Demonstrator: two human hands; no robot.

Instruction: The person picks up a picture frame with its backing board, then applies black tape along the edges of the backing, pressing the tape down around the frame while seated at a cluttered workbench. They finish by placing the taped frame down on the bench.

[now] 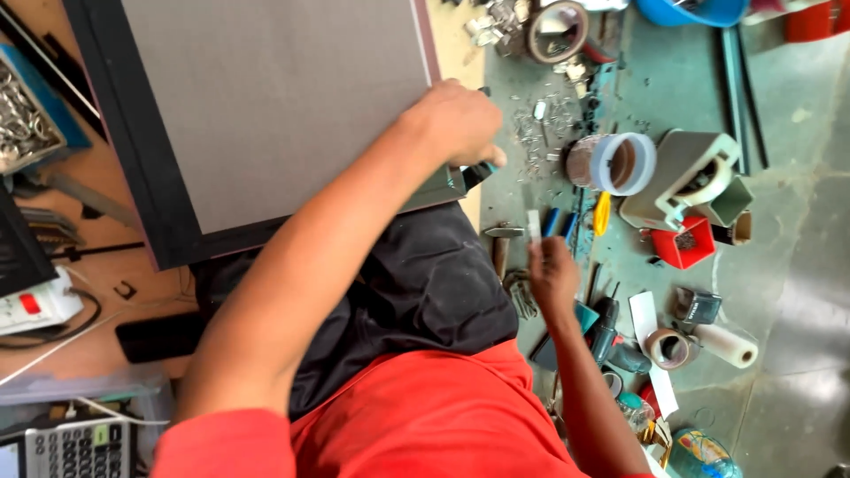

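Observation:
A large dark frame [133, 159] with a grey mesh panel [274, 97] lies across a wooden bench and my lap. My left hand [453, 119] grips the frame's near right corner, fingers curled over its edge. My right hand [553, 270] is lower and to the right, over the green floor, and pinches a small white strip [534, 226] that stands upright. A hammer [501, 241] lies just left of that hand, and blue-handled tools [560, 221] lie just above it.
On the floor are a tape roll [620, 164], a beige tool [686, 173], a red box [686, 243], a screwdriver [606, 327] and a white roll [730, 345]. The bench holds a tray of metal parts [27, 115], a power strip [35, 305] and a calculator [75, 447].

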